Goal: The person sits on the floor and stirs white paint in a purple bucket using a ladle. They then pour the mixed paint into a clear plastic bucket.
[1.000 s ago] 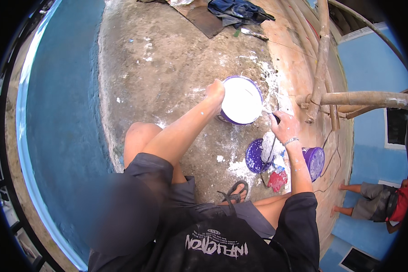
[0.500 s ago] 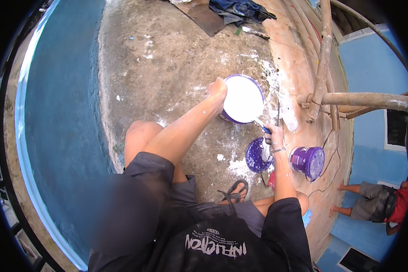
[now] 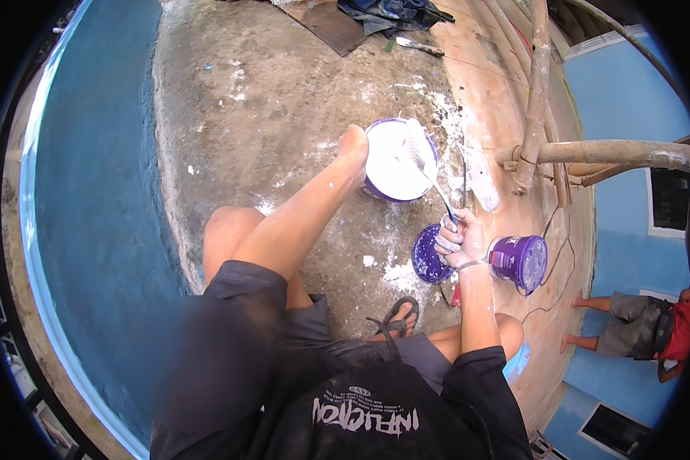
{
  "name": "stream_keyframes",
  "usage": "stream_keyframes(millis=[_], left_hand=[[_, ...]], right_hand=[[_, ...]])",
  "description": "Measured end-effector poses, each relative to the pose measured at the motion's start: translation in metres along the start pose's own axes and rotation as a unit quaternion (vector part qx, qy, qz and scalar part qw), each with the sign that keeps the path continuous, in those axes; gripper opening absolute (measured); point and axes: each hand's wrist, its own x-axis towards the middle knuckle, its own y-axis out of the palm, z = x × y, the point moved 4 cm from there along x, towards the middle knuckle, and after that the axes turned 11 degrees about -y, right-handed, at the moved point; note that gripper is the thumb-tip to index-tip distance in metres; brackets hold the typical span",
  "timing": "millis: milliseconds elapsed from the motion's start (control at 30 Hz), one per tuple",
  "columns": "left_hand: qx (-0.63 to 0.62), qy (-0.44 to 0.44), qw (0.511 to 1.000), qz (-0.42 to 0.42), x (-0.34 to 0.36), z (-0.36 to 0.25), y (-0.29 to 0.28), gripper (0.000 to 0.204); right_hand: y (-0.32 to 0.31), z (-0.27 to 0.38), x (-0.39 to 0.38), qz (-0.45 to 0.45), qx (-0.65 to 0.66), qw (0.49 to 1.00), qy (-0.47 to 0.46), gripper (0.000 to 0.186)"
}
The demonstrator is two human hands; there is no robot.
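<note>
A purple bucket (image 3: 376,192) full of white paint (image 3: 387,172) stands on the ground in front of me. My left hand (image 3: 352,148) grips the left side of its rim. In my right hand (image 3: 461,239), fingers wrapped around a blue handle, is a paint roller (image 3: 415,143). Its white-coated head shows over the paint, near the bucket's far right side. White paint smears my right fingers. Just left of that hand, a purple lid (image 3: 428,257) spattered with white lies on the ground.
A second purple bucket (image 3: 520,261) lies to the right. Bamboo poles (image 3: 590,159) jut in at the right, where another person (image 3: 629,326) stands. Dark cloth (image 3: 391,14) and a paint-stained brush-like tool (image 3: 419,47) lie far ahead. A blue wall (image 3: 100,215) runs along the left.
The roller head, earlier sunk out of sight in the paint, has come up into view. My right hand has turned around the handle. My left hand stays on the rim.
</note>
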Motion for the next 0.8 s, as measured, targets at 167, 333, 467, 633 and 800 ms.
stream_keyframes(millis=[167, 333, 467, 633, 800], left_hand=[[0.034, 0.005, 0.999, -0.041, -0.018, -0.003, -0.002, 0.062], [0.032, 0.002, 0.999, -0.042, -0.028, -0.006, -0.003, 0.063], [0.029, -0.007, 0.998, -0.057, -0.023, -0.005, -0.002, 0.065], [0.040, 0.016, 0.998, -0.046, -0.017, -0.006, -0.002, 0.065], [0.037, 0.018, 0.999, -0.033, -0.017, -0.006, 0.000, 0.066]], right_hand=[[0.008, 0.015, -0.016, 0.025, 0.036, 0.999, 0.009, 0.040], [0.015, 0.061, -0.042, 0.002, -0.015, 0.995, -0.097, 0.038], [0.017, 0.103, -0.069, -0.054, -0.172, 0.951, -0.250, 0.031], [0.032, 0.128, -0.068, -0.029, -0.505, 0.782, -0.363, 0.028], [0.056, 0.107, -0.050, -0.028, -0.781, 0.421, -0.461, 0.019]])
